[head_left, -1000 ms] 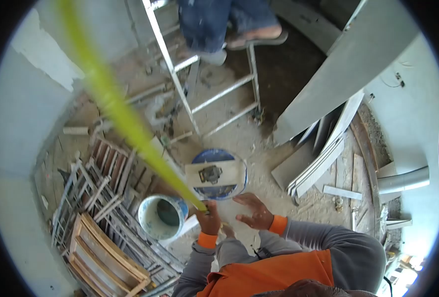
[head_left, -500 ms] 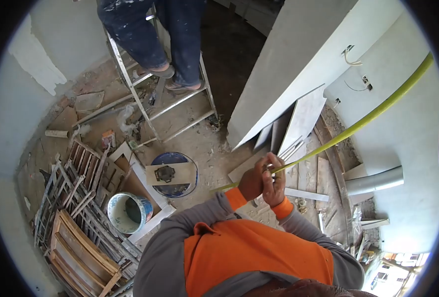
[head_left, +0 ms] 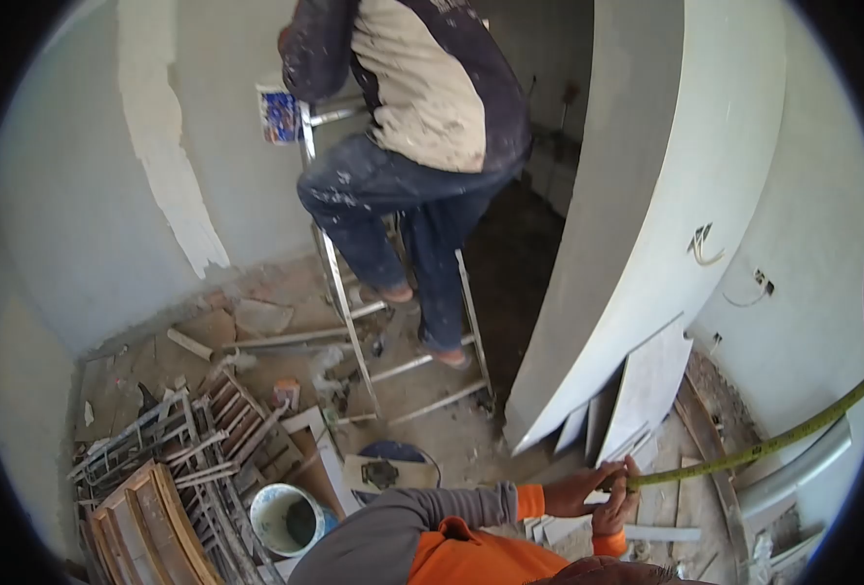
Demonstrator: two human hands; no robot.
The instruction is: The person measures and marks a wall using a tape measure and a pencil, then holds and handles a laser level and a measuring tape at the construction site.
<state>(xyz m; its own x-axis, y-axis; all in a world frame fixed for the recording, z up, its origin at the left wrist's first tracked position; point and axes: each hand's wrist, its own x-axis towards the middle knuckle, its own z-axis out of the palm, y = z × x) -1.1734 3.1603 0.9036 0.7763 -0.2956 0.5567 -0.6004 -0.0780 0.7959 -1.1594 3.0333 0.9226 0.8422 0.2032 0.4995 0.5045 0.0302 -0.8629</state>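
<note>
My left hand [head_left: 570,492] and my right hand [head_left: 615,509] are close together at the lower right, below the leaning boards. Both are closed around the end part of a yellow tape measure [head_left: 744,456]. Its marked blade curves away from my fingers to the right, up past a grey pipe, to the edge of the view. The fingers of my right hand wrap the blade, while my left hand meets it from the other side. A tape case cannot be made out.
Another person [head_left: 422,97] stands on a metal stepladder [head_left: 346,297], near a hanging paint bucket [head_left: 280,115]. Scrap wood frames [head_left: 154,526] and a white bucket [head_left: 286,519] lie lower left. Boards [head_left: 647,390] lean against the pillar [head_left: 637,224]. A grey pipe [head_left: 793,478] lies right.
My view has tilted up, showing more of the person on the ladder. My hands sit lower and further right in view, still on the tape, whose blade now hangs lower.
</note>
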